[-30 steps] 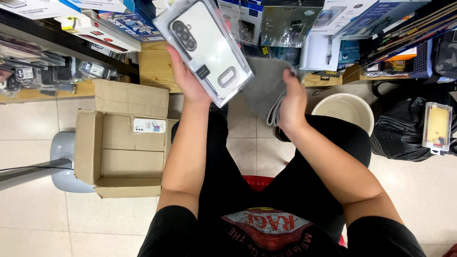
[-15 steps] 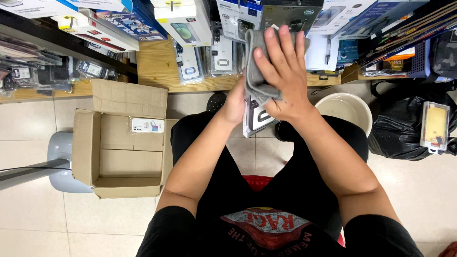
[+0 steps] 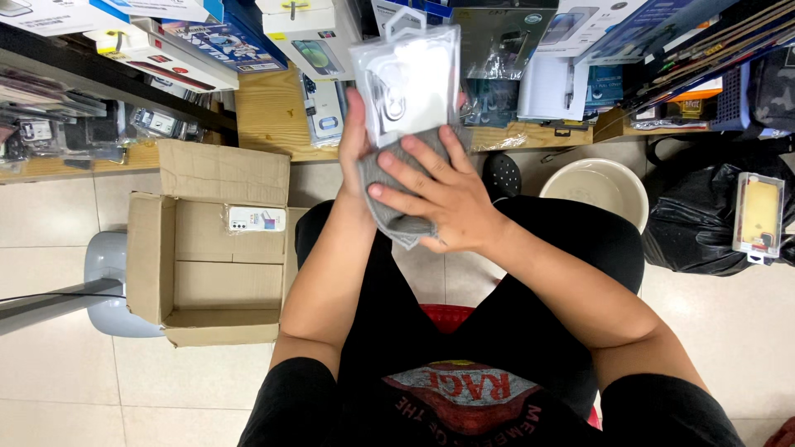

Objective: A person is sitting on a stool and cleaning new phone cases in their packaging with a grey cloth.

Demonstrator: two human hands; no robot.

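Head view: hands (image 3: 414,178) around clear package (image 3: 406,83), grey cloth (image 3: 397,219).

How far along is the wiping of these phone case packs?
Done: one small pack already lies in the cardboard box. In hand: the left hand holds a clear pack while the right hand presses a grey cloth on it. Left: packs crowd the shelf.

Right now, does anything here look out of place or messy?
Mostly tidy. One yellow phone case package lies on a black bag by the floor, away from the shelf stock. The left hand holds a clear package while the right hand presses a grey cloth on it.
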